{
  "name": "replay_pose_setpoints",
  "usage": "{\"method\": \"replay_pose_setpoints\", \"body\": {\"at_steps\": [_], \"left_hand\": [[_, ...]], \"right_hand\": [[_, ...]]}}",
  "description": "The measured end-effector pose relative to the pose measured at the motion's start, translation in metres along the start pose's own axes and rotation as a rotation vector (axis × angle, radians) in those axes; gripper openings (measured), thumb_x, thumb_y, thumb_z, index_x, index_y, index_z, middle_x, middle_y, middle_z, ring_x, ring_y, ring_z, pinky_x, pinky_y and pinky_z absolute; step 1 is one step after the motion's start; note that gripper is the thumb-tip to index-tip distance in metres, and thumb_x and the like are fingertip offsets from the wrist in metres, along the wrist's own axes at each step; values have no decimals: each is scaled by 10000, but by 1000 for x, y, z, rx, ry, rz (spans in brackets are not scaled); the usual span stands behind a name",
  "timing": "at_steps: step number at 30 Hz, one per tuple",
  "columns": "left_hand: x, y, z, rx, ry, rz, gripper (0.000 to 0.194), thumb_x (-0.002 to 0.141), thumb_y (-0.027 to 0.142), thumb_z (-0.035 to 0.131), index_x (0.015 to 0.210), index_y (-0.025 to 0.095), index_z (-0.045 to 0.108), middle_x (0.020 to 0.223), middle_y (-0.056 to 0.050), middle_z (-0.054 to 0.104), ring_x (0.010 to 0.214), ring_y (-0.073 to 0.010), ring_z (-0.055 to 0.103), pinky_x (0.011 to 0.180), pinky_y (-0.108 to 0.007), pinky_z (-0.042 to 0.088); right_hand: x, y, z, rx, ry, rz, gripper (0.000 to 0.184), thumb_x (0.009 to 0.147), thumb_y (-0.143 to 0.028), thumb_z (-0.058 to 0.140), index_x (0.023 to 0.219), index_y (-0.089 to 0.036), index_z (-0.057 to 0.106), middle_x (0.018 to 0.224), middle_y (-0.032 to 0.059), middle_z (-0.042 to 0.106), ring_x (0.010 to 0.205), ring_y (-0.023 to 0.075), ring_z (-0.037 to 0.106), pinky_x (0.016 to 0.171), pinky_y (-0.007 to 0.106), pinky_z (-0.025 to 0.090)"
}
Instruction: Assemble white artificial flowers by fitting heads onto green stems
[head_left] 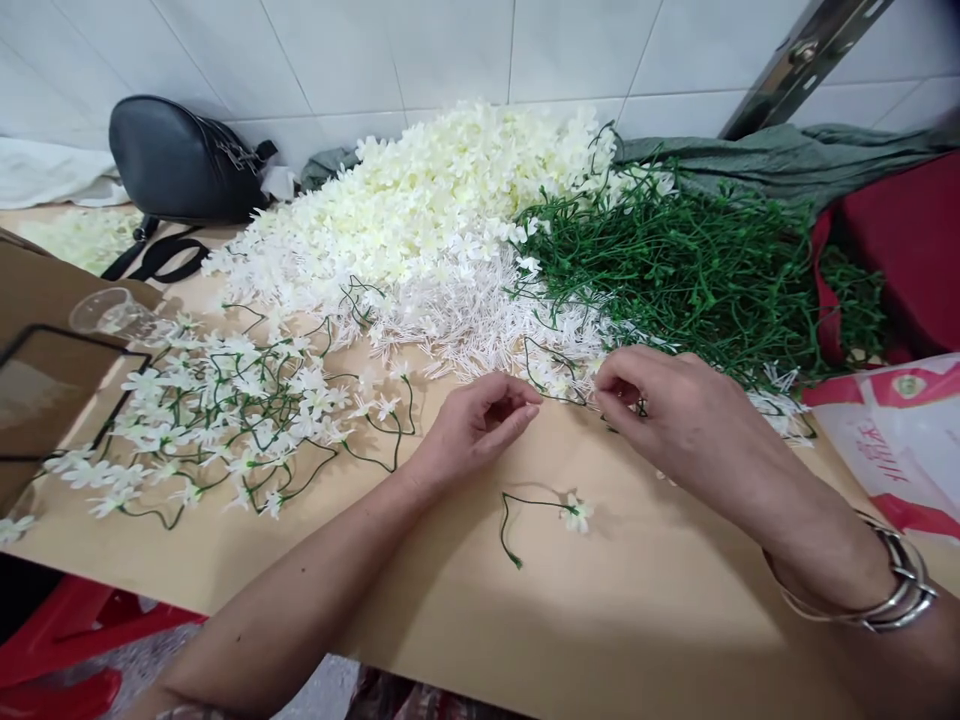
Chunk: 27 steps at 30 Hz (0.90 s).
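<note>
My left hand hovers over the middle of the table, thumb and forefinger pinched together; what sits between the tips is too small to make out. To its right, my right hand is closed in a pinch, with bits of a dark green plastic stem showing by its fingers. Another thin green stem runs between the hands; whether either touches it is unclear. Below them lies one artificial flower stem with a white blossom. Finished-looking white flowers on green stems are heaped at left.
Behind stand a large pile of cream-white petals, white stamen-like pieces and a tangle of green stems. A black bag, clear cup, cardboard box, red bag and printed plastic bag border the table.
</note>
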<state>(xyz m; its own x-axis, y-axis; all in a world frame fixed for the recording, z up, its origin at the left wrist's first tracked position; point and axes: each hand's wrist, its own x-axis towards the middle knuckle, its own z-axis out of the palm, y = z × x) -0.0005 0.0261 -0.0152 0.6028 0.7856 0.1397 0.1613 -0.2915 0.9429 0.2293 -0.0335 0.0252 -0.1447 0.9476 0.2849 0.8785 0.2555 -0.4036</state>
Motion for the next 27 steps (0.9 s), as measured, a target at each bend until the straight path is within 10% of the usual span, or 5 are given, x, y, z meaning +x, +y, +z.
{"method": "replay_pose_setpoints", "body": {"at_steps": [7,15,27], "left_hand": [[-1,-8,3,-98,16,-7,342,988,478,694,1171,190,705,911,-57,707,771,-141,632,725,-260,516],[0,-8,4,1,39,10,218,1011,339,656,1159,185,699,813,-12,653,699,-114,583,645,-232,468],[28,-14,25,803,22,338,268,1066,418,606,1165,188,702,1146,-109,746,1058,-269,693,942,-413,517]], "right_hand": [[1,-17,21,469,-66,63,126,973,-264,648,848,-269,636,733,-19,658,658,180,619,609,318,456],[8,-1,37,472,237,129,67,952,-234,671,892,-262,679,870,22,709,771,212,643,734,382,521],[11,-2,26,510,419,110,21,944,-247,659,932,-256,673,892,24,714,815,205,647,765,374,523]]}}
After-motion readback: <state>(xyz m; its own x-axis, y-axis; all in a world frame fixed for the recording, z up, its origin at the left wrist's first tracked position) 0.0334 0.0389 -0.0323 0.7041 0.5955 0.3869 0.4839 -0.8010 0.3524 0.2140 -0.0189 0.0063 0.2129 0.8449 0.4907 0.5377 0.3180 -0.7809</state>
